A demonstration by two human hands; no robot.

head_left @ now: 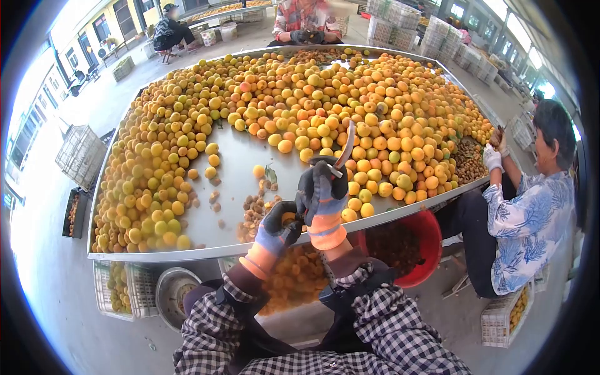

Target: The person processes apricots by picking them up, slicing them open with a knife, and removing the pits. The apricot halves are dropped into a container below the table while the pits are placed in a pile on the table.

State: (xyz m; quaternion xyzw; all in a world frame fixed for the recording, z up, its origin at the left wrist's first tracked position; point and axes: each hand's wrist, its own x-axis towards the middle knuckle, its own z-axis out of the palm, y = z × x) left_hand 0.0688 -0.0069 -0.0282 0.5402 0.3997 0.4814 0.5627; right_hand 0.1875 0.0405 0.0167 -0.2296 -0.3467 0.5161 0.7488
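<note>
My right hand (pixel 322 190), in a dark-palmed glove with an orange cuff, grips a knife with a curved blade (pixel 347 145) pointing up and away. Close beside it, my left hand (pixel 277 226) is closed around an apricot (pixel 288 217), of which only a small orange part shows between the fingers. The two hands meet over the near edge of the metal table (pixel 234 159). Just beyond them lies a small heap of brown pits (pixel 253 215), with a single apricot (pixel 259 170) and a green leaf (pixel 270 174) behind it.
Whole apricots (pixel 325 100) cover much of the table. Below its edge are opened apricots (pixel 294 275), a red basin (pixel 428 250) with dark contents, a metal bowl (pixel 164 297) and crates (pixel 140 284). A person (pixel 525 206) sits at the right; another (pixel 306 22) works opposite.
</note>
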